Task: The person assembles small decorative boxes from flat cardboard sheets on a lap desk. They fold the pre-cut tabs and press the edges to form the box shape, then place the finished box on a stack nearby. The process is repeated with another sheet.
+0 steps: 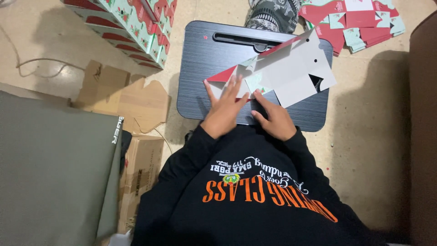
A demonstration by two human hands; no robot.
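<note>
A flat, unfolded carton blank [291, 68], white inside with red and green printed edges, lies on a black lap desk [205, 50]. My left hand [225, 109] presses flat with fingers spread on the blank's near-left flap. My right hand [273, 119] rests beside it, its fingers touching the blank's lower edge. Neither hand grips anything. Black sleeves cover both arms.
A stack of folded red-and-green boxes [136, 27] stands at the back left. A pile of flat blanks [359, 23] lies at the back right. Brown cardboard pieces [123, 95] and a carton [143, 164] sit on the left beside a grey surface [50, 168]. A brown edge [423, 114] runs along the right.
</note>
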